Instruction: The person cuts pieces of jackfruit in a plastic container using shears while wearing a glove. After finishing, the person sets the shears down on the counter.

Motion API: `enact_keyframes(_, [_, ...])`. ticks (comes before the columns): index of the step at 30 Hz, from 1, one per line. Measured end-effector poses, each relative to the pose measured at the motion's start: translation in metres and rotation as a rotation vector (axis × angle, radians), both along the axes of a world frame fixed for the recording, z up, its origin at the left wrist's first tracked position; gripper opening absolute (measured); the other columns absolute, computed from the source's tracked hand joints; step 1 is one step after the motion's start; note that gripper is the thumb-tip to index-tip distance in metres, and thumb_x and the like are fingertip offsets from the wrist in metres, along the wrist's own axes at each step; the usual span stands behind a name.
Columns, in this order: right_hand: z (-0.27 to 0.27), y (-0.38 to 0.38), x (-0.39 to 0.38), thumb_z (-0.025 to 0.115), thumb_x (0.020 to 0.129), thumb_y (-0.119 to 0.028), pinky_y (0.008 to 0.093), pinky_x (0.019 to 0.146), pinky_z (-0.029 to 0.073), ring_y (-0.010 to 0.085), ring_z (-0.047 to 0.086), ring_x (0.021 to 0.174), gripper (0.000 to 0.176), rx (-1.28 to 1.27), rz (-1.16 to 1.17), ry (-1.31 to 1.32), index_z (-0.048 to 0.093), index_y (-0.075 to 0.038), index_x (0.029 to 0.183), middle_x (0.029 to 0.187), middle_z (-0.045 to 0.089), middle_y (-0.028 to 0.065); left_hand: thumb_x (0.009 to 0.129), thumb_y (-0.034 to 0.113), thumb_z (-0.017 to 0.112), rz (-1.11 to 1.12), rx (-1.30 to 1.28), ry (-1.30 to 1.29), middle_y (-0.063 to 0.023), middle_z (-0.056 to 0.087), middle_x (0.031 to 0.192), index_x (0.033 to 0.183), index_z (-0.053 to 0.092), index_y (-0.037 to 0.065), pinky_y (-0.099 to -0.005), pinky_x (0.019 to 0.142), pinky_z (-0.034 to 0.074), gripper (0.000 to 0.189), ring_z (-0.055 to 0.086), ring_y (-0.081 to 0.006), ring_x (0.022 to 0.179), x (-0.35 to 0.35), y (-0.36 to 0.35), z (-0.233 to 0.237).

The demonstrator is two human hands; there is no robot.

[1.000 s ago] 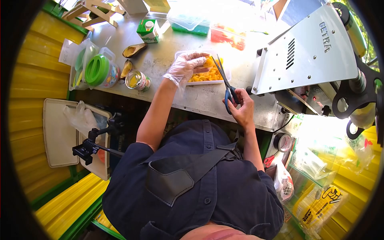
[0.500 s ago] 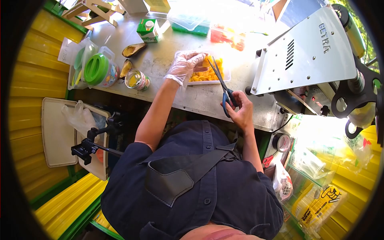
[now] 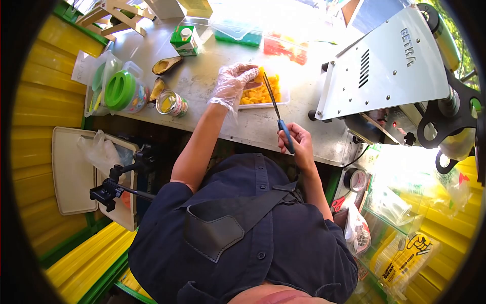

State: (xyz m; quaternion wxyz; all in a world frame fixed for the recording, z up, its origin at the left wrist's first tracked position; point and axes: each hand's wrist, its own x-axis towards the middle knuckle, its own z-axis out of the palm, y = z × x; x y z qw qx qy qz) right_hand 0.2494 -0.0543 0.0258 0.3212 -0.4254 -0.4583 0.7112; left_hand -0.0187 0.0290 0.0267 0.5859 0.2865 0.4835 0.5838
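Yellow walls (image 3: 43,91) flank a metal counter (image 3: 197,76) holding a plastic tub (image 3: 263,106) near its front edge, where the right hand (image 3: 297,143) grips scissors (image 3: 283,129) and the gloved left hand (image 3: 233,83) pinches one orange chunk (image 3: 261,74) between its fingers (image 3: 249,74).

The worktop (image 3: 200,76) looks like bare metal, scuffed and stained yet bright where light strikes it. On it I see a smooth, pale plastic tub (image 3: 264,105) of wet-looking, glossy yellow chunks (image 3: 260,96). The glove (image 3: 229,83) is thin, clear, crinkled plastic; the scissors (image 3: 286,134) pair dark metal blades with blue, plastic-looking handles. Nearby, the tin (image 3: 166,105) has a shiny metal rim, the jar lid (image 3: 120,90) is smooth green plastic, and the stand (image 3: 120,14) is pale wood. The shirt (image 3: 304,243) is matt cloth, its patch (image 3: 212,233) smooth and leathery.
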Motion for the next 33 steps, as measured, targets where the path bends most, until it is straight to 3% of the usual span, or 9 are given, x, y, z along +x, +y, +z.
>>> enact_keyframes(3, [0.006,-0.006,-0.009,0.078,0.100,-0.017,0.0210,0.064,0.053,0.0053,0.068,0.073,0.023,0.143,-0.059,-0.130,0.068,0.002,0.108,0.090,0.078,0.0050,0.100,0.005,0.074,-0.013,0.022,0.000,-0.0139,0.074,0.113,0.119,0.072,-0.006,-0.0368,0.087,0.068,0.022,0.075,-0.0225,0.101,0.000,-0.001,-0.003])
enact_keyframes(10, [-0.008,-0.006,-0.017,0.087,0.090,-0.021,0.0214,0.059,0.047,0.0027,0.062,0.064,0.031,0.472,-0.131,-0.435,0.068,0.001,0.102,0.078,0.078,0.0041,0.097,0.003,0.078,-0.072,0.053,0.003,-0.0161,0.075,0.115,0.120,0.071,-0.008,-0.0383,0.087,0.069,0.026,0.077,-0.0241,0.101,-0.003,0.000,-0.009])
enact_keyframes(19, [-0.002,-0.002,-0.023,0.077,0.100,-0.011,0.0200,0.060,0.048,0.0020,0.064,0.070,0.016,0.276,-0.147,-0.230,0.069,0.002,0.106,0.083,0.077,0.0013,0.095,0.004,0.080,-0.089,0.010,-0.037,-0.0170,0.076,0.113,0.120,0.071,-0.009,-0.0376,0.084,0.069,0.029,0.078,-0.0249,0.100,0.001,0.002,-0.005])
enact_keyframes(33, [-0.011,-0.001,-0.018,0.075,0.102,-0.010,0.0182,0.062,0.045,0.0010,0.063,0.072,0.014,0.146,-0.124,-0.158,0.070,0.002,0.109,0.088,0.078,0.0020,0.093,0.001,0.081,-0.104,-0.019,0.029,-0.0160,0.076,0.111,0.117,0.073,-0.008,-0.0373,0.084,0.070,0.027,0.078,-0.0250,0.098,-0.001,0.004,-0.002])
